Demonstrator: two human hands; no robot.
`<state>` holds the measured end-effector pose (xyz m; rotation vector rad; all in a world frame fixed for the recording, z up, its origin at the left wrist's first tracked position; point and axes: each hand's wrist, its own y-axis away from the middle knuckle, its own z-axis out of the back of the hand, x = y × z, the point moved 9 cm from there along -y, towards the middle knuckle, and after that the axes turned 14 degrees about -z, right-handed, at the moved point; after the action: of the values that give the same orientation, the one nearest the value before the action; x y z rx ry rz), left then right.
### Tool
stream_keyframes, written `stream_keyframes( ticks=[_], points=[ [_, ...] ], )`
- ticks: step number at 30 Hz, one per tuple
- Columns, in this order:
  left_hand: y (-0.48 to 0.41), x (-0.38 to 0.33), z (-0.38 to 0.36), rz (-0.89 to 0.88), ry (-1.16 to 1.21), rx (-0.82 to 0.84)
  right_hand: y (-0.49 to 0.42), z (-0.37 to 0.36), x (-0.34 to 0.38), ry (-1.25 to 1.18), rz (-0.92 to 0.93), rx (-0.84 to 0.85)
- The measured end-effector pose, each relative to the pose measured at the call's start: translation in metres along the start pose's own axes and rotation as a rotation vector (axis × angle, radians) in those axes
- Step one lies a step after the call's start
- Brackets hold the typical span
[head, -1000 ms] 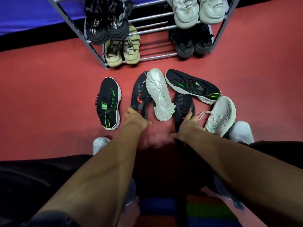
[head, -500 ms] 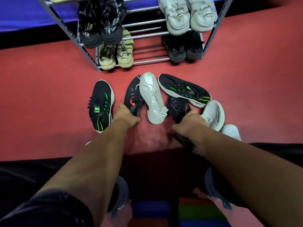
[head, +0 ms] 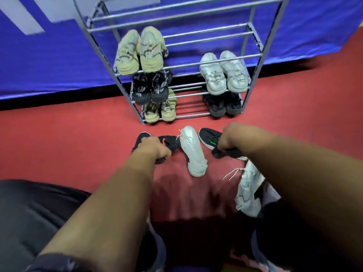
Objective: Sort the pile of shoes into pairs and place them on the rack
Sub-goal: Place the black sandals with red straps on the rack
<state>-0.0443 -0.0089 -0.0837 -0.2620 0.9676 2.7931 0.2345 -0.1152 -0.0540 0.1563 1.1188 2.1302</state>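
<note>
My left hand (head: 154, 149) grips a black shoe with a red mark (head: 170, 143), lifted a little off the red floor. My right hand (head: 234, 137) grips a second black shoe (head: 225, 153) by its heel end. Between them a white shoe (head: 193, 151) lies on the floor, and its match (head: 248, 191) lies on its side under my right forearm. A black shoe with green marks (head: 208, 137) shows behind my right hand; another black shoe (head: 140, 139) is half hidden behind my left hand. The grey metal rack (head: 204, 62) stands just beyond.
On the rack sit a beige pair (head: 139, 53), a white pair (head: 224, 73), two black pairs (head: 150, 89) (head: 224, 106) and an olive pair (head: 160, 111). The upper rails hold nothing. A blue cloth wall (head: 49, 65) rises behind the rack.
Both hands have closed on the two black shoes and raised them off the floor. My view has tilted up, showing more of the rack.
</note>
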Motion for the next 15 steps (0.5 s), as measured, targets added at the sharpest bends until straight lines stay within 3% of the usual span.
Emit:
stream_keyframes(
  ticks=[4, 7, 10, 15],
  points=[
    [0.034, -0.021, 0.067, -0.110, -0.023, 0.014, 0.044, 0.053, -0.019, -0.013, 0.030, 0.158],
    [0.056, -0.038, 0.122, -0.210, -0.032, 0.001, 0.089, 0.126, -0.025, -0.071, 0.194, -0.107],
    [0.075, -0.057, 0.175, -0.278, -0.023, -0.015, 0.122, 0.184, -0.036, -0.132, 0.199, -0.344],
    [0.084, -0.084, 0.234, -0.378, 0.093, -0.121, 0.141, 0.227, -0.058, -0.386, 0.212, -0.536]
  ],
)
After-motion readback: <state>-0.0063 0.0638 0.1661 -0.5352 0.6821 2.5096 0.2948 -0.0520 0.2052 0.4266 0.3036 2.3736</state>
